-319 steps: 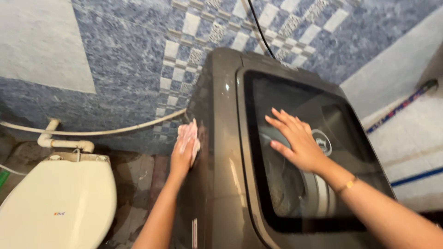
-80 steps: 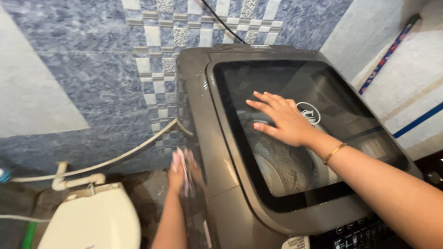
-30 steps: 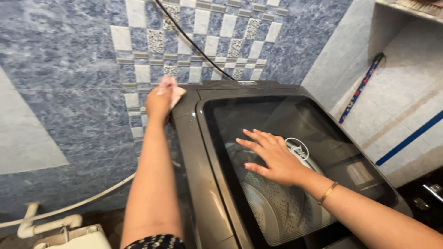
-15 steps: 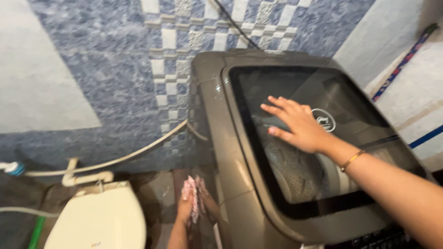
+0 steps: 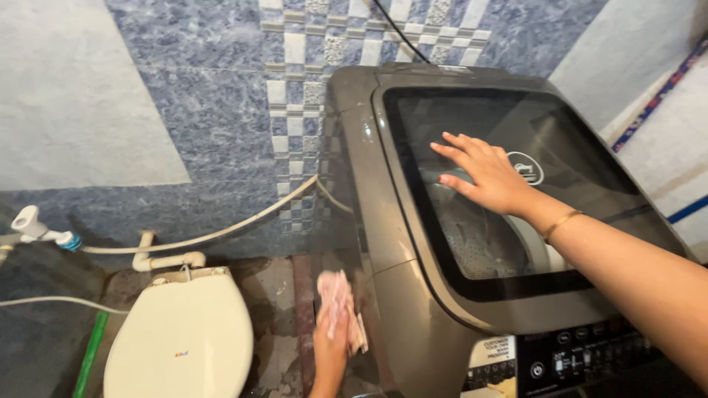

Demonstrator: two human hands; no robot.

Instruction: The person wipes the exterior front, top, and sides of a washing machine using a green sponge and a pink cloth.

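Home bathroom: toilet (image 5: 181,335), blue wall tiles (image 5: 214,110), top-loading washing machine (image 5: 413,309).

- I see a wall (image 5: 199,110) of mottled blue tiles, with a vertical band of small grey and white mosaic tiles (image 5: 295,88).
- A large pale grey panel (image 5: 74,81) covers its upper left.
- On the right I see a light wall (image 5: 649,88) with a blue stripe (image 5: 686,210).
- A cream toilet (image 5: 181,339), lid shut, sits at lower left.
- A white hose (image 5: 221,234) runs along the wall's foot.
- The floor (image 5: 276,324) looks dark, stained and wet.
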